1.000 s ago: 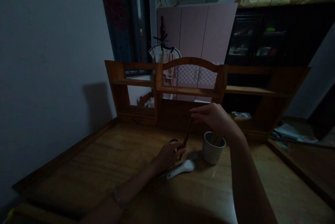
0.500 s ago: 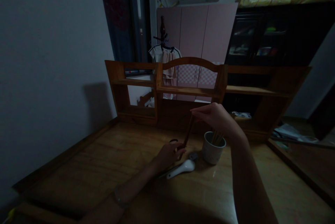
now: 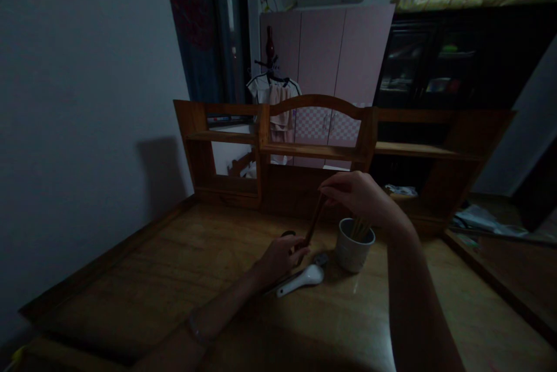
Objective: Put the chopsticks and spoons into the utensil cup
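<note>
Both my hands are on dark brown chopsticks [image 3: 315, 220], which slant upright over the table; whether it is one or a pair I cannot tell. My right hand [image 3: 351, 192] pinches the upper end. Lower down, my left hand [image 3: 281, 255] is closed round the bottom part near the tabletop. A white soup spoon [image 3: 301, 281] lies just in front of the left hand. Behind its bowl is a small grey metal thing [image 3: 321, 259], too dim to name. Right of these stands a pale grey cup [image 3: 354, 249] with several light chopsticks [image 3: 360, 228] in it, below my right wrist.
A wooden shelf unit [image 3: 314, 152] runs along the table's back edge. The white wall [image 3: 96, 99] borders the left side. A dark round object [image 3: 288, 234] lies behind my left hand, partly hidden. A raised ledge [image 3: 496, 285] edges the right side.
Almost nothing differs. My right hand has shifted very slightly, still at the top of the chopsticks, and my left hand stays at the bottom.
</note>
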Available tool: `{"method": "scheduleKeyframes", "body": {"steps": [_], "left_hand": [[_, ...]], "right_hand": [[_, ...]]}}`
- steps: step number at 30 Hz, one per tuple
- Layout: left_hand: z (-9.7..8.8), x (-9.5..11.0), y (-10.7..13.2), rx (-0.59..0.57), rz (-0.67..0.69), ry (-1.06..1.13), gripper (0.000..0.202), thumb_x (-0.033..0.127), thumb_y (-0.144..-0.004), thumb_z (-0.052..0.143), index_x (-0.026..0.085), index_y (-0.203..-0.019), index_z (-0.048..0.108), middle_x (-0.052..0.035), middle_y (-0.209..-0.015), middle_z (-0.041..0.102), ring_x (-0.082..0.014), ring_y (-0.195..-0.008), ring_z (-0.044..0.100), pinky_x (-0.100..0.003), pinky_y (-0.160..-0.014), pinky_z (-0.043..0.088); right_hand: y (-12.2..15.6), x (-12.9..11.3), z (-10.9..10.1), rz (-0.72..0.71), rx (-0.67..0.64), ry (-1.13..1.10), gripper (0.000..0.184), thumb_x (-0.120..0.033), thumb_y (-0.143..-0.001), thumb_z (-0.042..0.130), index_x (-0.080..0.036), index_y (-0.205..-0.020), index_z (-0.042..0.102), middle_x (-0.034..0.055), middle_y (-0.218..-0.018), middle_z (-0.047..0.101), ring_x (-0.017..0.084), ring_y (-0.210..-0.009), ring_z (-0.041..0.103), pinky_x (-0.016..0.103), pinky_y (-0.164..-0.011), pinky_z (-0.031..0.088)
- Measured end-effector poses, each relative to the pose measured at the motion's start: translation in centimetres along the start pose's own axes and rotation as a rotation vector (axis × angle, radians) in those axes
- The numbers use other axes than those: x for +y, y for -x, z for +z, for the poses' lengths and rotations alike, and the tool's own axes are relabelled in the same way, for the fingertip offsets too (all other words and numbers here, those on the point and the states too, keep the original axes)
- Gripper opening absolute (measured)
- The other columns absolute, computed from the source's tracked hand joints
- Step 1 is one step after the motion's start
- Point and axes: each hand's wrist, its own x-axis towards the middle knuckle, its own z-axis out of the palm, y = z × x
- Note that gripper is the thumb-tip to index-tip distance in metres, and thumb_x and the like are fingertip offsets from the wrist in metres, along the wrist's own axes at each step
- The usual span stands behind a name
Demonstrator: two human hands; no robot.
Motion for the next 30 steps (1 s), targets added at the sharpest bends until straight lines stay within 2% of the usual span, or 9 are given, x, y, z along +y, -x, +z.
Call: {"method": "scheduleKeyframes", "body": {"steps": [9, 18, 30], "left_hand": [[0.18, -0.09, 0.07, 0.02, 0.025, 0.016, 0.026, 0.037, -0.088, 0.058, 0.021, -0.104, 0.07, -0.003, -0.09, 0.07, -0.0137, -0.071, 0.061, -0.021, -0.065, 0.045], [-0.08, 0.41, 0.11, 0.001, 0.01, 0.001, 0.024, 0.036, -0.089, 0.057, 0.019, -0.101, 0.07, -0.0029, -0.09, 0.069, -0.0132, -0.07, 0.06, -0.021, -0.065, 0.045], [-0.07, 0.19, 0.11, -0.01, 0.016, 0.008, 0.023, 0.037, -0.088, 0.057, 0.019, -0.096, 0.07, -0.0017, -0.085, 0.068, -0.0136, -0.071, 0.06, -0.021, -0.066, 0.043]], "right_hand": [[0.13, -0.22, -0.42, 0.013, -0.031, -0.169, 0.014, -0.027, -0.084, 0.063, -0.018, -0.094, 0.063, 0.0038, -0.081, 0.07, 0.016, -0.067, 0.071, 0.024, -0.059, 0.058], [0.22, -0.24, -0.59, 0.02, 0.003, -0.097, 0.007, -0.025, -0.082, 0.063, -0.018, -0.083, 0.065, 0.0032, -0.078, 0.07, 0.018, -0.072, 0.071, 0.025, -0.063, 0.056], [0.22, -0.56, -0.4, -0.01, 0.019, 0.04, 0.011, -0.029, -0.081, 0.067, -0.02, -0.085, 0.062, 0.0016, -0.075, 0.069, 0.017, -0.069, 0.068, 0.023, -0.056, 0.049]]}}
